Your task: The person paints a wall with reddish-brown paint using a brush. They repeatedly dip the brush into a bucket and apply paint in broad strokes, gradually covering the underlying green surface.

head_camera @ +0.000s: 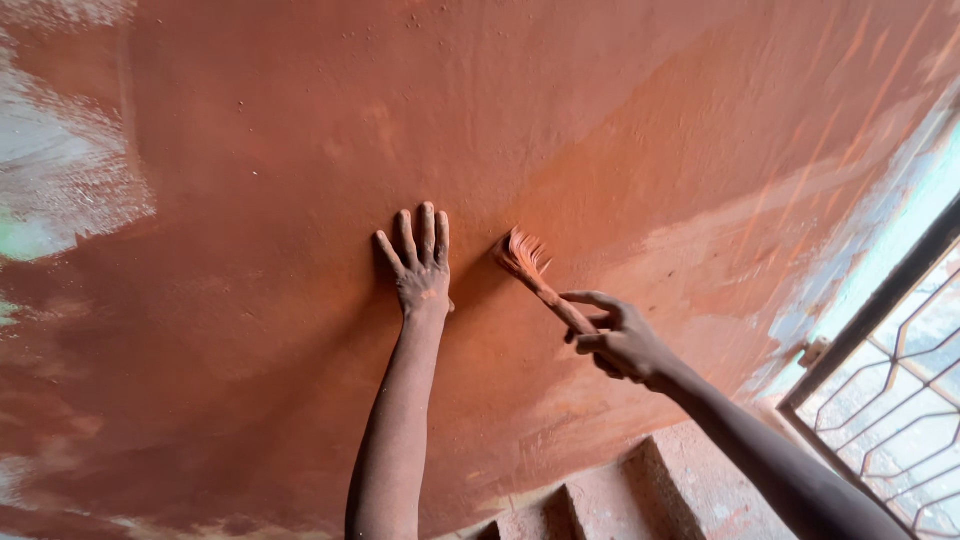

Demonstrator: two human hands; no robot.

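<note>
A broad wall surface (300,120) coated in wet reddish-brown plaster fills the view. My left hand (420,265) lies flat against it, fingers spread and stained with the same colour. My right hand (615,340) grips the handle of a paint brush (535,275) whose splayed, plaster-caked bristles touch the wall just right of my left hand. Both forearms reach up from the bottom of the view.
Pale uncoated patches (60,180) show at the left edge. A lighter, thinner streaked band (800,230) runs toward the right. A window with a dark frame and metal grille (900,380) sits at lower right. Stepped masonry ledges (620,490) lie at the bottom.
</note>
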